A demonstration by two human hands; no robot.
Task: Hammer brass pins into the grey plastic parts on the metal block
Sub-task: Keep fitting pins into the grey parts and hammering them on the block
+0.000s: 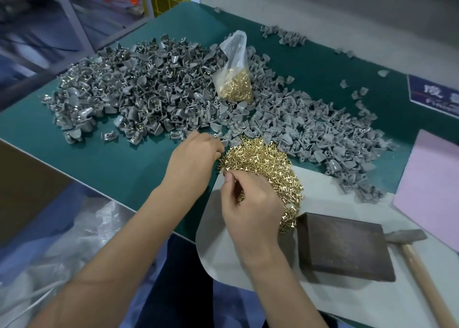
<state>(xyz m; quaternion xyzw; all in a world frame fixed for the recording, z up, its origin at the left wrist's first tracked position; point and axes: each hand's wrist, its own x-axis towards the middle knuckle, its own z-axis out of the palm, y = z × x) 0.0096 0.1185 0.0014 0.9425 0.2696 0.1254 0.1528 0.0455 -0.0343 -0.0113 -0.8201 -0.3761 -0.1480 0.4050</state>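
Pins (263,163): loose brass heap on the green mat (119,158), spilling onto a pale sheet (248,253) toward the block (344,245). More pins in a clear bag (233,79) standing among the grey parts.

Grey parts (149,89): large pile across the far mat, a second spread to the right of the heap. None on the block; its top is bare.

Right hand (250,208): over the near edge of the heap, thumb and forefinger pressed together at the pins. Appears to pinch one or a few; the exact count is too small to tell.

Left hand (196,156): at the far-left edge of the heap, fingers curled down where parts meet pins. What it grips, if anything, is hidden.

Hammer (409,250): lying untouched just right of the block, handle toward the person.

Judged stage: picking stock, no hammering yet.

Risks:
- Pins small and slick; a pinch of several could drop some back or scatter them off the sheet.
- Heap touches the block's near corner; stray pins could ride onto its top and leave a part sitting tilted under the hammer.
- Parts and pins mix at the heap's edge, so a wrong pick is likely.
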